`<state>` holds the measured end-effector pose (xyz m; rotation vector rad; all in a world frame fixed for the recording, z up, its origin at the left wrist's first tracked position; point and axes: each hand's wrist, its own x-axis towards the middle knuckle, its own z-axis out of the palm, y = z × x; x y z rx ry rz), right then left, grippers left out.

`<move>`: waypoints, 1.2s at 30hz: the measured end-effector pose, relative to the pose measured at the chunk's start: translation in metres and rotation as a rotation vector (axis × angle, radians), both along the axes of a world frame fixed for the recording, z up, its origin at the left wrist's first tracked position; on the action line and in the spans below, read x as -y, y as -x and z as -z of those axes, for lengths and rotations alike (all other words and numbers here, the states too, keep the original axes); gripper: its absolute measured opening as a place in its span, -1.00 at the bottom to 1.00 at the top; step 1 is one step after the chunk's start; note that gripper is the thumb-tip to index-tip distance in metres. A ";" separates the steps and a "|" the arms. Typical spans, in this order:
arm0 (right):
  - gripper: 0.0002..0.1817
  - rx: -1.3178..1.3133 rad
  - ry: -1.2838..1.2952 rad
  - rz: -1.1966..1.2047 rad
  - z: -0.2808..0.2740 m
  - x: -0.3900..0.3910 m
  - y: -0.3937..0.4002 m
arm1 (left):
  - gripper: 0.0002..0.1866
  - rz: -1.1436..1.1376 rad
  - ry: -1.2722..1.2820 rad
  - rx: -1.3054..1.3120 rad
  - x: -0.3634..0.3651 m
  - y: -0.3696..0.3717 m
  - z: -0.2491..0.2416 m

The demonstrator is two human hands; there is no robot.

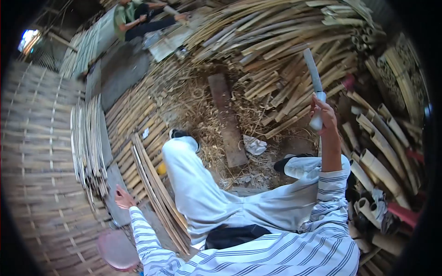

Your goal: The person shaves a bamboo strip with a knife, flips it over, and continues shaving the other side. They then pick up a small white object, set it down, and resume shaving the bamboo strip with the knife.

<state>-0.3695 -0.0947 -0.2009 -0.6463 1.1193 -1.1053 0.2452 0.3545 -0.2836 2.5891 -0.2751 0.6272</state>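
My right hand (325, 114) is raised over my bent right knee, its fingers closed around the pale handle of a knife (312, 69). The long blade points up and away from me. Out to the left, my left hand (124, 198) hovers near a grey ledge beside the woven wall, fingers loosely bent and apart, with nothing visible in them. Long split bamboo strips (159, 193) lie between that hand and my left leg. In front of me a dark wooden plank (226, 122) rests on the shavings.
A woven bamboo wall (41, 152) rises on the left, with a bundle of thin strips (88, 147) against it. Split bamboo (276, 37) is heaped ahead; cut bamboo tubes (380, 170) crowd the right. A crumpled white wrapper (254, 145) lies by the plank. Another person (133, 20) sits far left.
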 end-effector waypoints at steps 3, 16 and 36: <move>-0.81 -0.038 -0.020 0.195 0.025 0.011 0.037 | -0.65 0.503 0.425 -0.179 0.113 -0.005 -0.049; -0.86 0.668 -0.168 0.788 0.056 0.006 0.173 | -0.49 1.472 -0.474 -0.750 0.552 0.341 0.082; -0.80 0.925 -0.257 0.660 0.054 0.049 0.167 | -0.20 1.344 -0.642 -1.004 0.601 0.473 0.195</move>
